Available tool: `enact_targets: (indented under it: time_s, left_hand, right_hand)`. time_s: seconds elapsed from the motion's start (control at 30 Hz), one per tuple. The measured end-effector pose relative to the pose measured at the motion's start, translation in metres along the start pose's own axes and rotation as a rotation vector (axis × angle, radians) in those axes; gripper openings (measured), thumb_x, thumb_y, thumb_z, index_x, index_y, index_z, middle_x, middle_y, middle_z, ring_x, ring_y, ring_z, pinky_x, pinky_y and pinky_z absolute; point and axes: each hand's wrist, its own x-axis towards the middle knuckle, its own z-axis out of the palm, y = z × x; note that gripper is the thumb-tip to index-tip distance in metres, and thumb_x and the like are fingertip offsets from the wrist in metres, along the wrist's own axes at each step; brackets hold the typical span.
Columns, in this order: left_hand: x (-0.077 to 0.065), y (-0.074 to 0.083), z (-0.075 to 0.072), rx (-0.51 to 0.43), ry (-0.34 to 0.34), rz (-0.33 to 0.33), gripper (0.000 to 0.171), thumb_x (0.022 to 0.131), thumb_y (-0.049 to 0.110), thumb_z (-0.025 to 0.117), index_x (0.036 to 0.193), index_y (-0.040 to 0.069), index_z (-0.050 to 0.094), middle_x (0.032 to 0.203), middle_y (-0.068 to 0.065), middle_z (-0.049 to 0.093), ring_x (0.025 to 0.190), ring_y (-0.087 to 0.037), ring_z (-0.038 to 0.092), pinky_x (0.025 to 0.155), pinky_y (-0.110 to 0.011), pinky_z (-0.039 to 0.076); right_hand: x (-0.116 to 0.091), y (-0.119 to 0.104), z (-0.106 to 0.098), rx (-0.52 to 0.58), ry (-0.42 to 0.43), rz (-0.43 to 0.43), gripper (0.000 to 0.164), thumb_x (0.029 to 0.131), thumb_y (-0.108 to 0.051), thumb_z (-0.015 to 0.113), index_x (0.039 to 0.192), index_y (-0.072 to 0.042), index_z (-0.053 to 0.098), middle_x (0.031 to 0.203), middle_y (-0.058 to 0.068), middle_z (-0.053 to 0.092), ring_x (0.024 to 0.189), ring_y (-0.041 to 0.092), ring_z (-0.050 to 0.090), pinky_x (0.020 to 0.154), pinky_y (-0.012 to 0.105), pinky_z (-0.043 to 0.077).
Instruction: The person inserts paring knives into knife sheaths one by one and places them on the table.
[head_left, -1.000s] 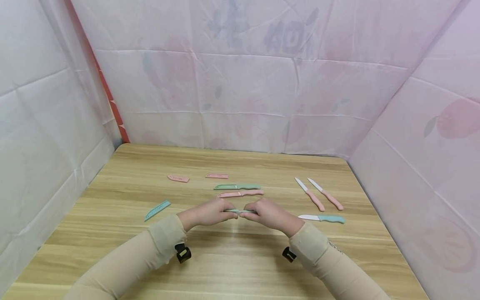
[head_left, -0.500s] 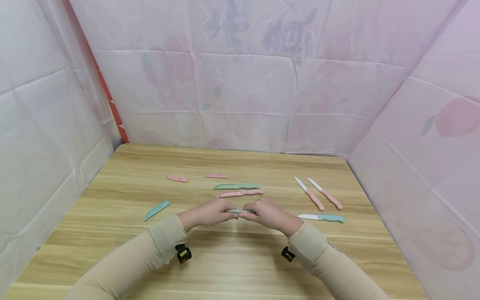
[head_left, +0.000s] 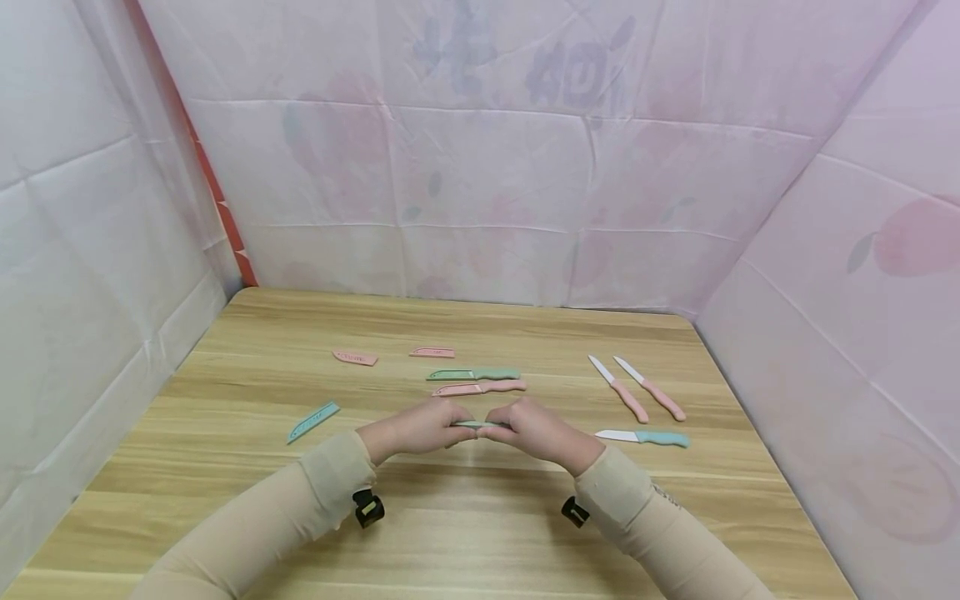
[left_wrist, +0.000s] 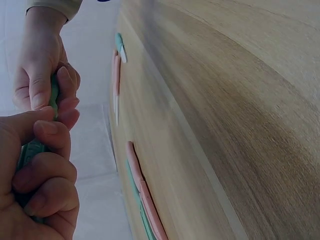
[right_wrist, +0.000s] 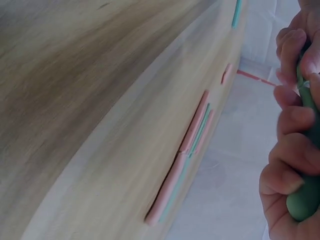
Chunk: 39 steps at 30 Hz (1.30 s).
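In front of the slim pink sheathed knife, the left hand wraps its grip round a flat green plastic-looking sheath and the right hand round a rounded green knife handle, seemingly keeping both aligned

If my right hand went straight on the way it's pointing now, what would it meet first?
Probably your left hand, just ahead, gripping the green sheath. Your right hand grips the green knife handle; whether the hands touch, I can't tell.
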Motion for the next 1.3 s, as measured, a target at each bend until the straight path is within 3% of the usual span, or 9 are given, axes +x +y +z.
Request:
enact_targets:
  time_s: [0.13, 0.33, 0.43, 0.63, 0.77, 0.87, 1.03, 1.13, 1.3]
  left_hand:
    - [0.003, -0.002, 0.003, -0.003, -0.001, -0.019, 0.016, 0.098, 0.025, 0.049, 0.091, 0.012, 0.054, 0.064, 0.006, 0.050, 0.052, -0.005, 0.040, 0.052, -0.021, 0.037]
    - [0.005, -0.004, 0.007, -0.033, -0.020, -0.088, 0.013, 0.100, 0.025, 0.045, 0.090, 0.016, 0.046, 0.074, 0.002, 0.053, 0.058, -0.007, 0.040, 0.052, -0.021, 0.036]
    - [0.006, -0.007, 0.006, -0.032, 0.014, -0.093, 0.013, 0.100, 0.022, 0.044, 0.091, 0.014, 0.047, 0.074, 0.003, 0.049, 0.057, -0.008, 0.038, 0.052, -0.022, 0.034]
    - [0.006, -0.014, 0.002, 0.035, 0.102, -0.127, 0.013, 0.099, 0.023, 0.047, 0.094, 0.012, 0.050, 0.072, 0.004, 0.046, 0.058, -0.008, 0.039, 0.053, -0.023, 0.036]
    - [0.005, -0.016, 0.000, 0.176, 0.156, -0.147, 0.021, 0.096, 0.030, 0.053, 0.106, 0.012, 0.052, 0.078, 0.005, 0.052, 0.062, -0.007, 0.045, 0.055, -0.024, 0.040]
    - [0.005, -0.018, 0.001, 0.326, 0.196, -0.126, 0.028, 0.094, 0.029, 0.057, 0.112, 0.009, 0.051, 0.085, 0.003, 0.057, 0.065, -0.007, 0.048, 0.057, -0.024, 0.043]
    - [0.009, -0.023, 0.006, 0.592, 0.212, -0.077, 0.021, 0.093, 0.026, 0.060, 0.104, 0.009, 0.055, 0.085, 0.000, 0.060, 0.069, -0.009, 0.054, 0.060, -0.025, 0.048]
    - [0.014, -0.029, 0.011, 0.737, 0.203, -0.073, 0.019, 0.093, 0.027, 0.059, 0.103, 0.011, 0.059, 0.088, 0.001, 0.060, 0.077, -0.012, 0.059, 0.069, -0.027, 0.051]
    - [0.023, -0.037, 0.016, 0.884, 0.197, -0.075, 0.017, 0.094, 0.026, 0.055, 0.097, 0.012, 0.062, 0.093, -0.001, 0.060, 0.087, -0.016, 0.059, 0.077, -0.029, 0.051]
  right_hand:
    - [-0.003, 0.004, 0.001, -0.011, 0.008, 0.017, 0.038, 0.095, -0.037, 0.052, 0.074, -0.008, 0.065, 0.056, -0.013, 0.044, 0.048, -0.002, 0.033, 0.046, 0.017, 0.033]
    - [-0.005, 0.010, 0.003, -0.045, 0.030, 0.043, 0.023, 0.092, -0.034, 0.059, 0.087, -0.014, 0.067, 0.072, -0.011, 0.059, 0.057, -0.001, 0.045, 0.054, 0.019, 0.042]
    - [-0.006, 0.013, 0.003, -0.082, 0.078, 0.063, 0.013, 0.087, -0.023, 0.067, 0.095, -0.012, 0.065, 0.086, -0.006, 0.060, 0.069, 0.004, 0.052, 0.062, 0.022, 0.047]
    - [-0.008, 0.019, 0.004, -0.120, 0.196, 0.067, 0.023, 0.082, -0.008, 0.072, 0.100, -0.010, 0.059, 0.099, 0.000, 0.054, 0.085, 0.014, 0.058, 0.070, 0.027, 0.051]
    - [-0.008, 0.023, 0.007, -0.134, 0.237, 0.084, 0.019, 0.082, -0.008, 0.072, 0.096, -0.011, 0.059, 0.097, 0.001, 0.053, 0.082, 0.014, 0.056, 0.070, 0.028, 0.051]
    - [-0.007, 0.025, 0.008, -0.143, 0.250, 0.125, 0.016, 0.083, -0.009, 0.071, 0.096, -0.010, 0.061, 0.096, 0.001, 0.052, 0.080, 0.013, 0.055, 0.069, 0.029, 0.050]
    - [-0.001, 0.028, 0.011, -0.204, 0.225, 0.215, 0.018, 0.082, -0.014, 0.072, 0.098, -0.009, 0.065, 0.093, 0.001, 0.054, 0.078, 0.014, 0.056, 0.070, 0.033, 0.051]
    - [0.003, 0.032, 0.015, -0.270, 0.181, 0.271, 0.021, 0.082, -0.017, 0.073, 0.100, -0.011, 0.065, 0.094, 0.002, 0.057, 0.080, 0.016, 0.059, 0.070, 0.034, 0.051]
    - [0.009, 0.042, 0.024, -0.315, 0.125, 0.316, 0.021, 0.083, -0.017, 0.072, 0.100, -0.012, 0.062, 0.097, 0.003, 0.059, 0.083, 0.018, 0.060, 0.070, 0.035, 0.051]
